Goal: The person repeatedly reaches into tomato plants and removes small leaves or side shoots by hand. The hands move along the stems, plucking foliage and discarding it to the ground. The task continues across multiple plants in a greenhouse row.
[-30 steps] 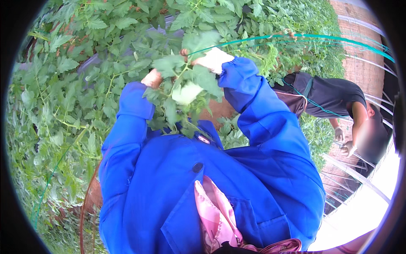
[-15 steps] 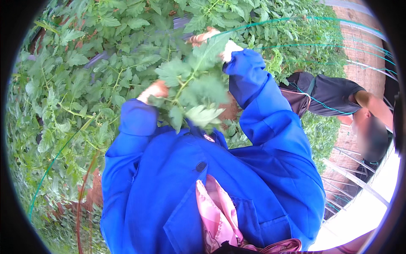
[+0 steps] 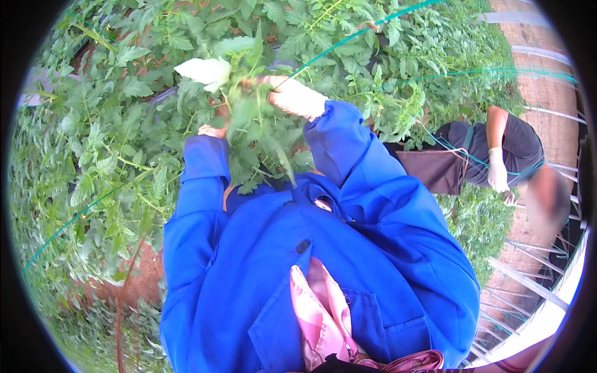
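Both hands are at a leafy tomato plant [image 3: 245, 118] in front of my chest; motion smears its upper leaves. My right hand [image 3: 295, 97], in a pale glove, comes in from the right with its fingers closed at the plant's stem among the leaves. A taut green twine [image 3: 367, 31] runs up to the right from beside that hand. To the left of the stem is my left hand [image 3: 214, 129]. Leaves cover most of its fingers, so I cannot see its grip. One leaf, pale underside showing [image 3: 205, 73], sticks out to the left above the hands.
Dense tomato plants [image 3: 124, 118] fill the left and far side. Another green twine [image 3: 78, 214] and a reddish-brown cord [image 3: 124, 292] cross at the left. At the right stands a co-worker in dark clothes [image 3: 497, 149], beside metal bars [image 3: 528, 280].
My right hand has moved left and slightly down, toward the left hand. The held plant's leafy top has swung left. The co-worker's gloved hand has come into view.
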A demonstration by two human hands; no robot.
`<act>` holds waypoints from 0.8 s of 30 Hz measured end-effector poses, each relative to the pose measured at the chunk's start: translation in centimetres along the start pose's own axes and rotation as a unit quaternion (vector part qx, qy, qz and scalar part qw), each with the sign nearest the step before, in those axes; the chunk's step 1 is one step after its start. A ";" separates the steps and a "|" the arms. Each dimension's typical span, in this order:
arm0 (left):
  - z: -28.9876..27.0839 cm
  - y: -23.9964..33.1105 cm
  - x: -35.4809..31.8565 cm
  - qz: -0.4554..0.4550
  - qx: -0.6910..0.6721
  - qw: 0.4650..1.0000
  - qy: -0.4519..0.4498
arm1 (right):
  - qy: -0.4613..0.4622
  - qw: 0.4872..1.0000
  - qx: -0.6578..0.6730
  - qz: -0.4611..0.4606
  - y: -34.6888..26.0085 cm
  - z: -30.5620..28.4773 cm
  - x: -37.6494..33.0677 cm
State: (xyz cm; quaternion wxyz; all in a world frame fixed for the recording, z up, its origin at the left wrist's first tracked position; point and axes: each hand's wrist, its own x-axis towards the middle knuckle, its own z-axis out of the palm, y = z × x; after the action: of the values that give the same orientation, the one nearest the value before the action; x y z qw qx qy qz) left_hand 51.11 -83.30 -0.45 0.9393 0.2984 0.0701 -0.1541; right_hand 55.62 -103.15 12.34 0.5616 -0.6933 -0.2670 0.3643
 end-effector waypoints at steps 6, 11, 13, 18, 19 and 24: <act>0.1 -2.1 -4.0 0.035 -0.021 0.999 0.005 | 0.199 0.671 0.658 -0.279 -1.4 -4.0 -5.5; -9.2 -1.6 -14.9 -0.059 0.231 0.956 0.173 | 0.199 0.852 0.476 -0.092 4.2 -10.2 -16.0; -2.2 -1.2 -15.4 -0.011 0.193 0.921 0.339 | 0.201 0.918 0.334 -0.075 5.8 -14.9 -22.3; 8.0 3.3 -18.7 0.543 0.210 0.627 0.518 | 0.377 0.923 0.016 0.076 7.9 -28.4 -33.6; 14.5 1.5 -17.4 0.607 0.373 0.419 0.563 | 0.417 0.907 0.040 0.049 8.6 -30.2 -34.4; 31.9 -11.5 -7.7 0.597 0.616 0.455 0.237 | 0.426 0.902 0.029 -0.061 11.2 -33.4 -29.4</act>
State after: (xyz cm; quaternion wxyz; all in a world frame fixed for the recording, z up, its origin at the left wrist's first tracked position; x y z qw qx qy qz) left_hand 41.28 -108.84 21.03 0.3195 0.7929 -0.0183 0.5186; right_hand 64.67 -148.13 10.95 0.6625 -0.7482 -0.0342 0.0067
